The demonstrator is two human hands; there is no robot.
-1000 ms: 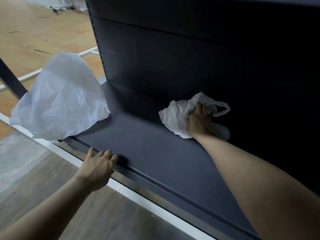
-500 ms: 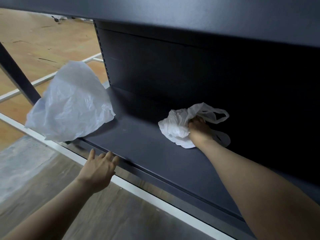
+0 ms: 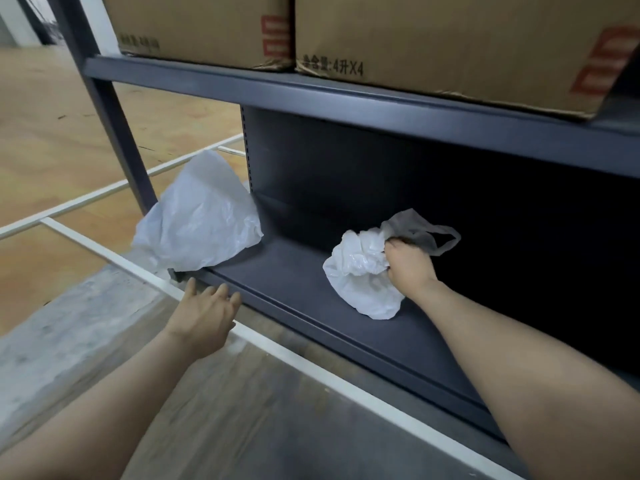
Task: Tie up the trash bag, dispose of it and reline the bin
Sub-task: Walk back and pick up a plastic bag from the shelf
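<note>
Right hand [image 3: 408, 268] grips crumpled white bag [image 3: 360, 275] on low dark shelf [image 3: 294, 271], likely fresh liner for bin. Left hand [image 3: 204, 315] open, fingers spread near shelf edge, maybe for balance. No bin seen.

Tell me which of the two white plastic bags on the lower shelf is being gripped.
The crumpled bag toward the right: the right hand grips it. The puffed-up bag at the shelf's left end lies untouched; the left hand is open.
</note>
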